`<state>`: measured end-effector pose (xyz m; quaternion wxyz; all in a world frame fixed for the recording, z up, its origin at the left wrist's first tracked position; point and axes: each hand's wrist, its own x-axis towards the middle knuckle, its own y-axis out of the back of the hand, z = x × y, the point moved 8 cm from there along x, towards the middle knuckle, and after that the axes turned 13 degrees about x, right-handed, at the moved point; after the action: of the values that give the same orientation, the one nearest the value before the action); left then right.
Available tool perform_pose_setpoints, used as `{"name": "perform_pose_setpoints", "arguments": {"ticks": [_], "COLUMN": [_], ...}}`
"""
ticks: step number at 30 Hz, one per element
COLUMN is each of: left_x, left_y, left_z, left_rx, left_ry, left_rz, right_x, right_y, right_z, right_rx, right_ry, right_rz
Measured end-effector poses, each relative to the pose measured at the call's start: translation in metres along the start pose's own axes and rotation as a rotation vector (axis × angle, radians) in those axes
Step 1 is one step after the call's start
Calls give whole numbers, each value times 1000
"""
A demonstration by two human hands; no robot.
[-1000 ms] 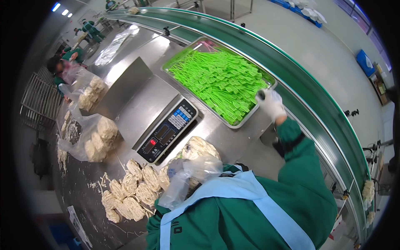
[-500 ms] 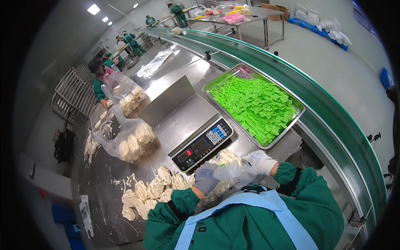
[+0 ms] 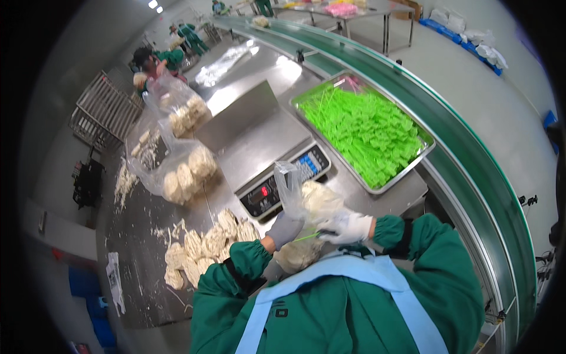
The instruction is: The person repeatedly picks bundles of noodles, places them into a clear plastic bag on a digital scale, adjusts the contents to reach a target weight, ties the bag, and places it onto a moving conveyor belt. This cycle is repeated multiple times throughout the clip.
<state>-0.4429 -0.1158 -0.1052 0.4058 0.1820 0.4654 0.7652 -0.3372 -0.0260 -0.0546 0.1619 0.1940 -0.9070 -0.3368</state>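
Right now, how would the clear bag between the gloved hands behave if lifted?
The clear bag will probably flop, since it looks thin and creased. It may hang unevenly: pale contents bulge to the right of its loose end.

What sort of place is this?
Probably a food-packing workshop: there's a green conveyor belt beside a steel table, a digital scale, and clear bags of pale, noodle-like bundles.

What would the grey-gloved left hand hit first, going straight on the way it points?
Probably the clear plastic bag of cream-coloured strands, just up and right of the grey-gloved left hand in the picture; they may already touch, depth is unclear.
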Motion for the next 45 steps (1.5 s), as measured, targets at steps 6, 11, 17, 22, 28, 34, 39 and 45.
{"name": "perform_pose_setpoints", "arguments": {"ticks": [6,11,17,22,28,34,39,45], "left_x": [-15,-16,-15,-15,-15,-15,-20,-19], "left_y": [-20,-11,-1,-2,-13,-18,-17,-15], "left_z": [-1,-10,-2,-6,-14,-17,-16,-15], "left_rx": [-937,-683,-579,-658,-759,-972,-1023,-1018], "left_ry": [280,301,-35,-101,69,230,320,289], "left_rz": [11,-7,130,175,67,15,0,38], "right_x": [-20,-9,-1,5,3,7,5,5], "right_y": [-5,-34,-62,-67,-63,-55,-59,-63], "right_z": [52,41,44,48,44,36,36,40], "right_rx": [1331,1597,1419,1526,1563,1608,1715,1664], "right_ry": [-397,-691,-921,-954,-1006,-940,-1016,-1063], "right_rz": [407,228,0,-40,-108,-183,-206,-187]}}
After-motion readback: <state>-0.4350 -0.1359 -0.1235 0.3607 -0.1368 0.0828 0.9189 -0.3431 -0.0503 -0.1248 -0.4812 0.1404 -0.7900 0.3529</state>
